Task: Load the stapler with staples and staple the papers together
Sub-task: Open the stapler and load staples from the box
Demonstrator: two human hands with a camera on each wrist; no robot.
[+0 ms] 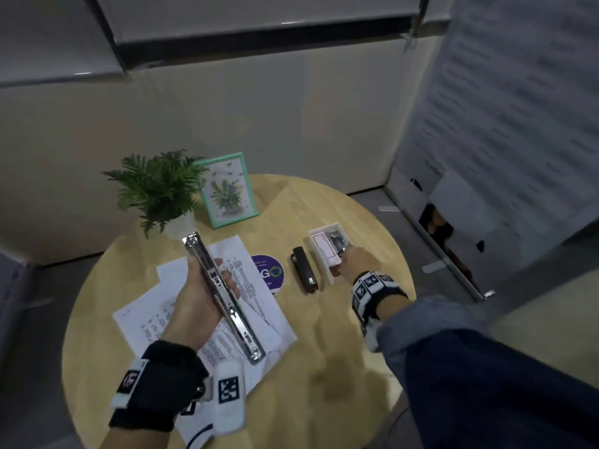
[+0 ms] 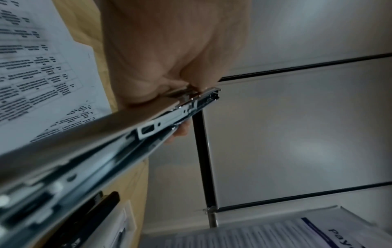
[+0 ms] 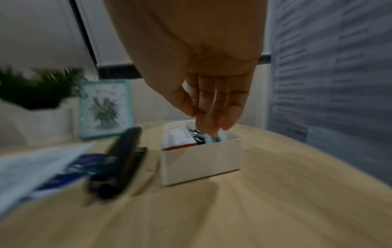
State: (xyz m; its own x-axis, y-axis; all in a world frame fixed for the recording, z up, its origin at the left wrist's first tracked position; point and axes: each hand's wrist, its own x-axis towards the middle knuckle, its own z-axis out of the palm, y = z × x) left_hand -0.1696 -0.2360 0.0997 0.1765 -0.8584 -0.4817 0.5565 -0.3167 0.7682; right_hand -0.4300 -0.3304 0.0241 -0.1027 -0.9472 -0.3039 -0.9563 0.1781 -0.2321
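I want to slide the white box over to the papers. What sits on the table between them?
In the head view, a black stapler and a purple round sticker lie between the white box and the papers.

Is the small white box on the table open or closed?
Open. The white box has no lid on top, and the right hand's fingers reach down into it.

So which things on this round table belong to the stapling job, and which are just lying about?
Job:
long silver metal stapler, gripped by left hand
printed white papers
white staple box, right hand reaching in

Lying about:
black stapler
potted green plant
teal picture frame
purple round sticker
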